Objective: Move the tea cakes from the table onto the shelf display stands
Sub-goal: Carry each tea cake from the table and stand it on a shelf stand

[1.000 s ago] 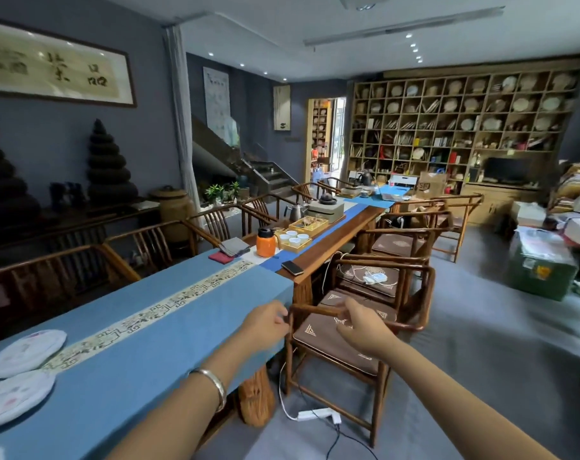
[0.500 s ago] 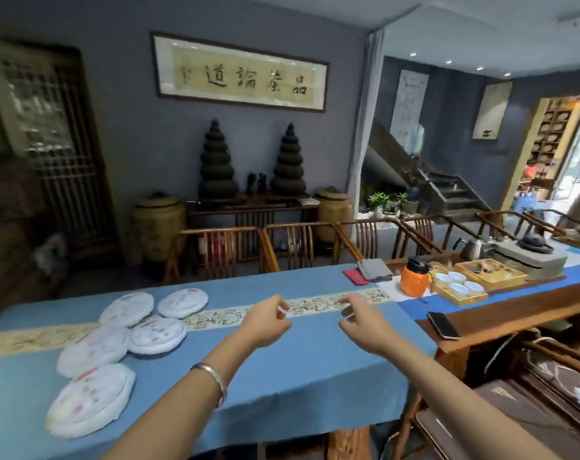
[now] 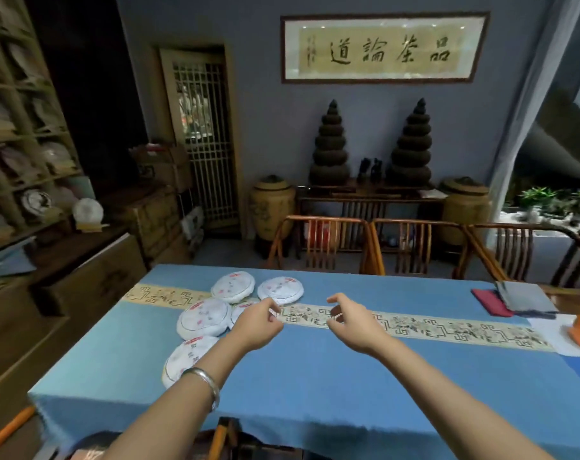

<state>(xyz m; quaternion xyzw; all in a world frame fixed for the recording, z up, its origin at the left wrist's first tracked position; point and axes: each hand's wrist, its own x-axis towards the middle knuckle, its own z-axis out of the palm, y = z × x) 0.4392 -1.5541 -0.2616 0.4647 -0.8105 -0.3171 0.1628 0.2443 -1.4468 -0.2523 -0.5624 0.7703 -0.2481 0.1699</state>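
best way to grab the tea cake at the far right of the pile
Take the far-right tea cake by its rounded rim, coming from its right side with the right hand. It lies flat on the tablecloth, and only its left edge neighbours another cake, so the right and near rim are free.

Bare blue tablecloth [image 3: 365,376] right of clustered tea cakes [image 3: 204,317]; chairs [image 3: 365,244] line far edge.

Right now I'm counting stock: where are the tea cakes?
In the head view, the tea cakes lie clustered on the left part of the blue tablecloth, on and around its patterned runner, just left of the left hand.
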